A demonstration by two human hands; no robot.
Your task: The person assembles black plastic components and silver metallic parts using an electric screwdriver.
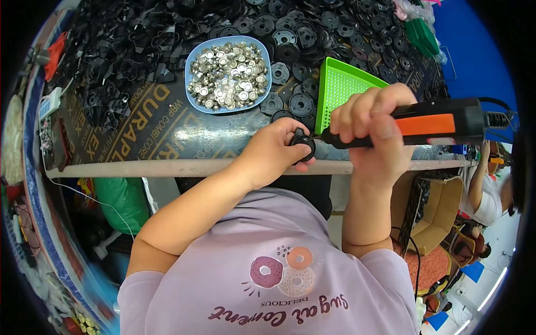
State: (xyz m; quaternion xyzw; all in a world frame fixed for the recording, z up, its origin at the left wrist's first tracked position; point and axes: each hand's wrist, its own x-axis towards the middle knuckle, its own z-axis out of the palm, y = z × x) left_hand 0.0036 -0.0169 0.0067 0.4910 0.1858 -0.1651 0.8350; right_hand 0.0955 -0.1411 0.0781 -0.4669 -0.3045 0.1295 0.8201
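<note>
Pinched in the fingers of my left hand (pixel 274 146) is a small round black plastic part (pixel 303 146), held just above the table's near edge. My right hand (pixel 379 120) is wrapped around a black and orange electric screwdriver (pixel 430 124), which lies nearly level. Its tip points left at the black part; whether the two touch, I cannot tell. Beyond my hands stands a blue tray (pixel 188 89) full of small silver metal caps (pixel 229 75). Right behind the screwdriver's tip is a bright green perforated basket (pixel 322 100).
Black disc parts (pixel 301 103) spread over the table's back right, and angular black pieces (pixel 128 50) heap at the left. A cord (pixel 497 120) runs from the screwdriver's end. An open cardboard box (pixel 438 215) stands low at right, with other people (pixel 486 190) beyond.
</note>
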